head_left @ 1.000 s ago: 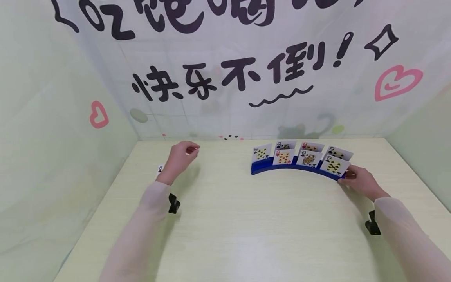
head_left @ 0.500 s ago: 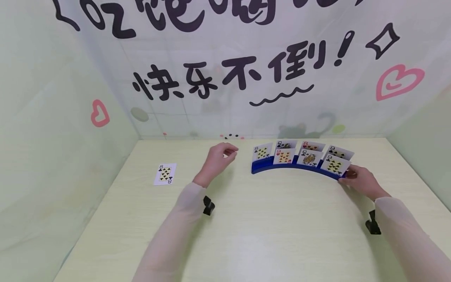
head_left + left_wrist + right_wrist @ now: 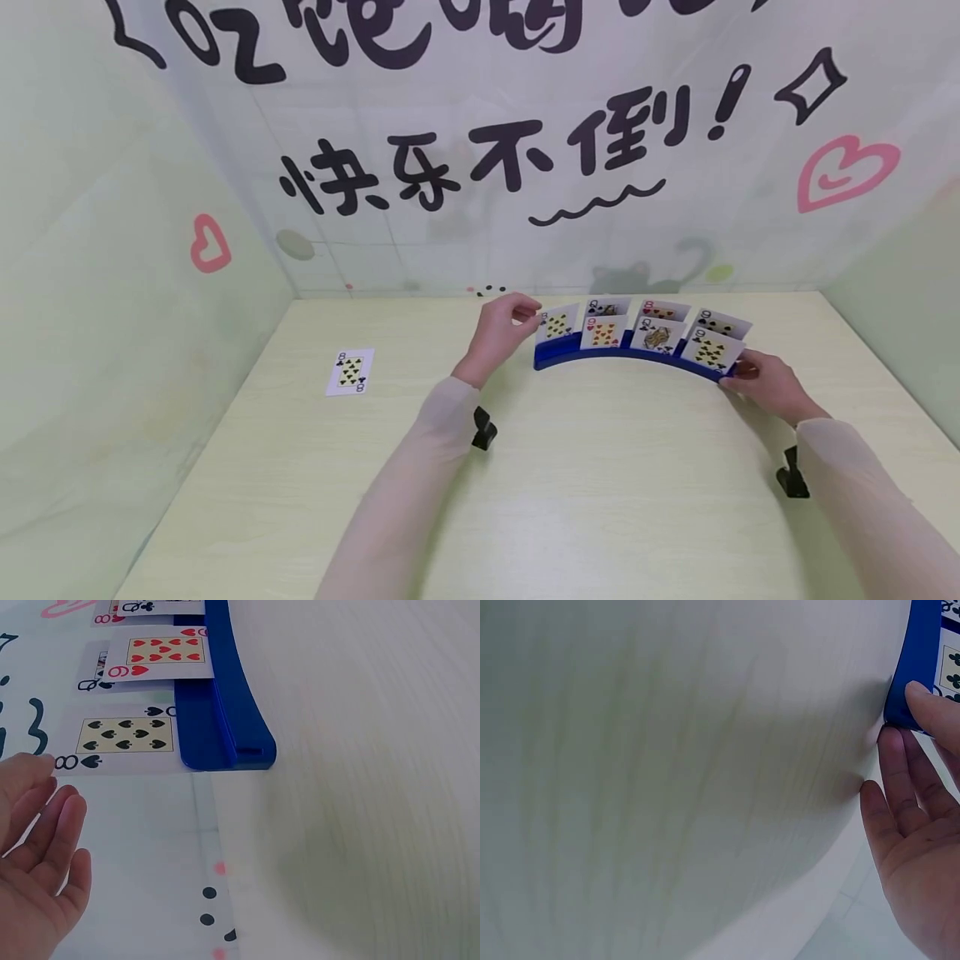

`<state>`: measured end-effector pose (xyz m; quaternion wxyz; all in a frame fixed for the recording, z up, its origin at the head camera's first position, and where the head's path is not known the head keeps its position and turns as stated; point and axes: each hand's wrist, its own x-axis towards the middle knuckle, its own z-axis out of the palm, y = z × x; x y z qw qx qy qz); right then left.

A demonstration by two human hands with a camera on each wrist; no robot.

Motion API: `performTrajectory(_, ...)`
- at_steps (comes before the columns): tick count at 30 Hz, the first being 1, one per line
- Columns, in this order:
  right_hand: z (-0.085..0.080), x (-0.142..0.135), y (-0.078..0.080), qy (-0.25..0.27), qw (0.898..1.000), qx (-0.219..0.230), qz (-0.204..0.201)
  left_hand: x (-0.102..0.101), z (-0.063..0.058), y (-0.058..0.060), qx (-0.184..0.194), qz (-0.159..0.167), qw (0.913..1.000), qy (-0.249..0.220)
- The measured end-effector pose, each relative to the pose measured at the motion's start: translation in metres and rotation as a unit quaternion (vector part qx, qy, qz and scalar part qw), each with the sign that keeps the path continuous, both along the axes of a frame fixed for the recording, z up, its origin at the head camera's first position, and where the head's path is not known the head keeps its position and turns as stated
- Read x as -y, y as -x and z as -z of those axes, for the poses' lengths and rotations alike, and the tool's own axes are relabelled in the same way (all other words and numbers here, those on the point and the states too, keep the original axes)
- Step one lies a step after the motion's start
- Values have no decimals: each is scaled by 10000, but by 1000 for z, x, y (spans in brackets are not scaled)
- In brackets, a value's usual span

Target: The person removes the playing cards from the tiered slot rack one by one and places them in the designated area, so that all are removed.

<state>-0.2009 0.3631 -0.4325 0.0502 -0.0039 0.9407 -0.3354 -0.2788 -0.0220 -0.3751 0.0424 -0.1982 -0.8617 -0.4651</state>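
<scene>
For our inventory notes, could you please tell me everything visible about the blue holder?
The holder is a gently curved, blue, slightly glossy, plastic-looking rack standing on the table. Its two rows hold seven visible cards on edge: three in front, four behind, the front row bare at its left end. The right grip pinches the holder's right end.

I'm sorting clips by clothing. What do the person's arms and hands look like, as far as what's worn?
Long, plain, pale pinkish sleeves cover both arms to the wrists. A small black part shows beside each wrist. The left hand and right hand wear no gloves.
</scene>
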Motion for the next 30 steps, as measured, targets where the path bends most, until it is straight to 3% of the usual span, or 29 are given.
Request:
performTrajectory(15, 0, 1, -1, 8, 10000, -22, 5, -11, -2, 1, 25, -164, 9996, 211)
performTrajectory(30, 0, 2, -1, 0, 10000, -27, 32, 10, -9, -6, -308, -131, 9994, 51)
